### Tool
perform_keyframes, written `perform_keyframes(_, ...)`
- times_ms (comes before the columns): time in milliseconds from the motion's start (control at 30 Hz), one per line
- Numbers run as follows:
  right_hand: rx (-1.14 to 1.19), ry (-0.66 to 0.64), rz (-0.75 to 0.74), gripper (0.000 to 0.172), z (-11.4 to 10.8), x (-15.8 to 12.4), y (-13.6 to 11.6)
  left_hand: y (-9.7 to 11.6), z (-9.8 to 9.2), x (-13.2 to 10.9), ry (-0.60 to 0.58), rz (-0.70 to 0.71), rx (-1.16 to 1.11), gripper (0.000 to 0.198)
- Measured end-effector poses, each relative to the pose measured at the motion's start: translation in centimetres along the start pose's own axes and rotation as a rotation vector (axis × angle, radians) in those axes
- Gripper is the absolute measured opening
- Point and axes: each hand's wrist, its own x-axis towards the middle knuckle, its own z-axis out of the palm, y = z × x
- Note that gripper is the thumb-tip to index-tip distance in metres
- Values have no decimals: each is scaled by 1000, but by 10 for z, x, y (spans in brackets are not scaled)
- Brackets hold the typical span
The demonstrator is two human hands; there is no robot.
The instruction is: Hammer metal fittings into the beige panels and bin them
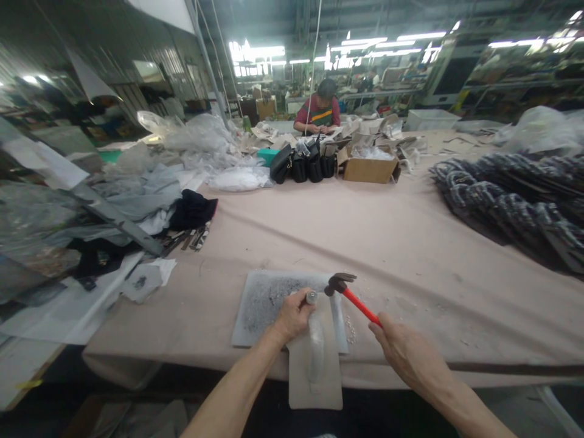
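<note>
My left hand [292,314] grips a small metal punch [311,297] upright on a grey piece [314,365] that lies across a scuffed grey cutting pad [262,304] and hangs over the table's front edge. My right hand [404,348] holds the red handle of a hammer [353,297]. The hammer's dark head hovers just right of and above the punch's top, not touching it.
A big table with a pinkish cloth [365,243] stretches ahead. Plastic bags and fabric scraps [150,182] pile up left, coiled dark straps [515,194] right. Black bags [303,164] and a cardboard box [369,167] stand far back, where a seated person [319,112] works.
</note>
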Motion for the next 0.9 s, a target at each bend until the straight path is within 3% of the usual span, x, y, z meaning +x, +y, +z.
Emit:
perform_keyframes(133, 9, -62, 195, 31, 30, 14, 30, 0, -1, 1, 3, -8, -34, 21)
perform_keyframes(200, -81, 45, 201, 30, 38, 18, 32, 0, -1, 1, 10, -25, -44, 20)
perform_keyframes(267, -135, 244, 49, 31, 40, 19, 18, 0, -1, 1, 23, -43, -50, 21)
perform_keyframes(333, -107, 359, -236, 43, 39, 16, -10, 0, 1, 1, 34, -60, -80, 23)
perform_keyframes(400, -59, 291, -548, 54, 40, 13, -44, 0, 3, 2, 49, -81, -135, 23)
perform_keyframes(500, -113, 142, -759, 35, 50, 10, -89, -1, 7, 7, 105, -151, -259, 23)
perform_keyframes(567, -180, 162, -731, 21, 56, 10, -107, -1, 6, 13, 200, -225, -368, 26)
perform_keyframes(633, -216, 202, -630, 20, 56, 11, -116, 3, -2, 19, 341, -269, -452, 28)
perform_keyframes(767, -210, 181, -337, 18, 31, 12, -112, 27, -32, 24, 578, -166, -425, 31)
perform_keyframes(900, -76, 76, -157, 26, 22, 10, -103, 44, -42, 19, 531, -95, -408, 30)
